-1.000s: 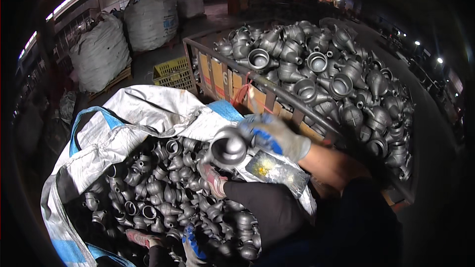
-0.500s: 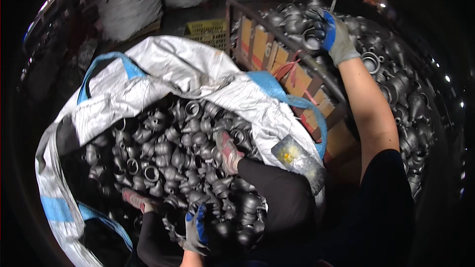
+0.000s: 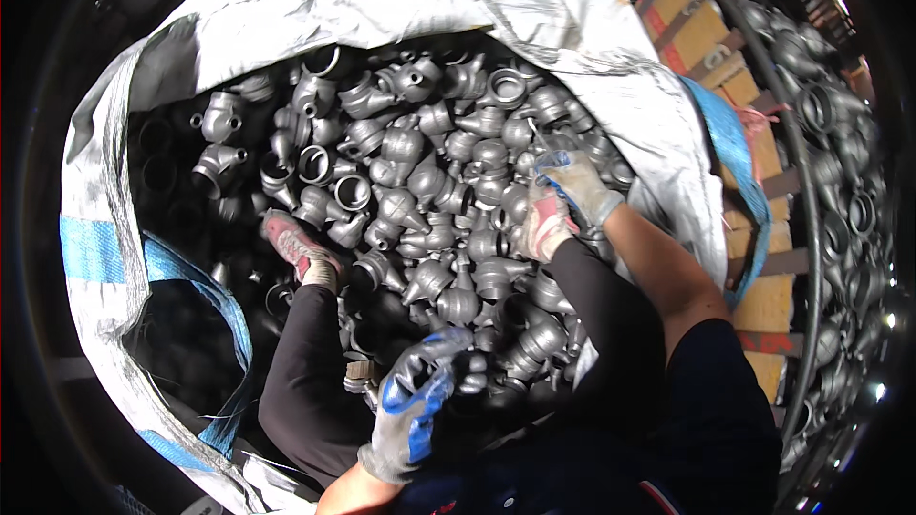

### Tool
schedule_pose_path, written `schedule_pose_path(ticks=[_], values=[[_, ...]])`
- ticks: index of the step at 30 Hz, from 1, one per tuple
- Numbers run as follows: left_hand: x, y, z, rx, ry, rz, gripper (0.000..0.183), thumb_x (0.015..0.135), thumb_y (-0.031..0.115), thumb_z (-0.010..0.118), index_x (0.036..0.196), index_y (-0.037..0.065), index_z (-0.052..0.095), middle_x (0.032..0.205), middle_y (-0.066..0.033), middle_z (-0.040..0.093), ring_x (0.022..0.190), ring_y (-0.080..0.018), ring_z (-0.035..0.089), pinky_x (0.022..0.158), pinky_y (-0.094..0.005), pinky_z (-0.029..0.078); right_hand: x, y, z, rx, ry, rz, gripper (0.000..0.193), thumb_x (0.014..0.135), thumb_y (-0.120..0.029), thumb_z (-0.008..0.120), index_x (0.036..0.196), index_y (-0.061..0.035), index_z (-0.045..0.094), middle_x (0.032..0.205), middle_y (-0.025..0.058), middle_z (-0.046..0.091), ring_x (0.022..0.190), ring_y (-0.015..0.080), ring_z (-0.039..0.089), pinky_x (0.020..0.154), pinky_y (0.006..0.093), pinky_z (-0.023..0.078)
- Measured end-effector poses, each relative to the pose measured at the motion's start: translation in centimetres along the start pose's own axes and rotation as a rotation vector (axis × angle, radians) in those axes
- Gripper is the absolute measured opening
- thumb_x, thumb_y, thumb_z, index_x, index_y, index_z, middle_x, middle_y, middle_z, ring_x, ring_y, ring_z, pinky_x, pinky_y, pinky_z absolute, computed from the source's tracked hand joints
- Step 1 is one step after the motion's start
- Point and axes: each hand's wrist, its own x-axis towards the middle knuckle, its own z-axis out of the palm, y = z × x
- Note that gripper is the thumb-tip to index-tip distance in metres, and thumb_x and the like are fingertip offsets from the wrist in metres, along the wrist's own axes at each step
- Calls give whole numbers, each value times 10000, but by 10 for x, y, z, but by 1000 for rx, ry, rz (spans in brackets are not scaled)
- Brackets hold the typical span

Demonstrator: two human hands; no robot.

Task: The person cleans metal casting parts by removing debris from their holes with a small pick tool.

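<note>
My right hand, in a grey and blue work glove, is closed around a thin pale stick whose exact kind I cannot make out. It hovers over dark grey metal castings, bulbous with round openings, beside my right shoe. My left hand, gloved alike, is low in the middle. Its fingers are curved with a gap between thumb and forefinger, and no held part shows in that gap. Castings lie just past its fingertips. The heap fills a large white woven bag.
Both my shoes stand among the castings. Blue straps loop from the bag's rim. On the right, a crate with wooden slats and a dark metal rail holds more castings. A small brownish ribbed piece lies near my left hand.
My right hand has come from over the right-hand crate down into the bag, still with the stick. My left hand stays low near my lap. The view has tilted down toward the heap.
</note>
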Motion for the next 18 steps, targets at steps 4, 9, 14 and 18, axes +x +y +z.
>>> schedule_pose_path(ticks=[4,9,14,18], values=[[-3,10,-8,82,17,104,257,950,28,534,1201,-28,550,1298,-157,530,1079,-268,586,898,-417,512,51,33,70,-342,0,-77,190,769,-185,736,840,-12,701,746,121,694,658,192,649,634,339,506],[3,17,-25,-38,-81,180,457,888,-155,432,1333,-51,457,1331,-195,496,1178,-284,558,983,-415,473,88,26,157,-539,-32,-175,285,822,-202,660,1079,-82,678,963,140,701,852,297,674,768,396,527],[-1,20,-24,-167,77,143,451,898,-146,432,1337,-49,458,1302,-177,515,1146,-253,567,958,-369,472,124,-19,227,-944,-328,-626,366,911,-127,466,1261,-145,575,1196,152,614,1023,328,637,863,436,524],[-2,24,-31,-99,42,121,441,901,-134,438,1333,-47,465,1306,-172,509,1145,-248,566,961,-367,467,135,-34,246,-1240,-423,-789,342,905,-144,498,1233,-157,594,1225,130,592,1001,270,663,790,409,543]])
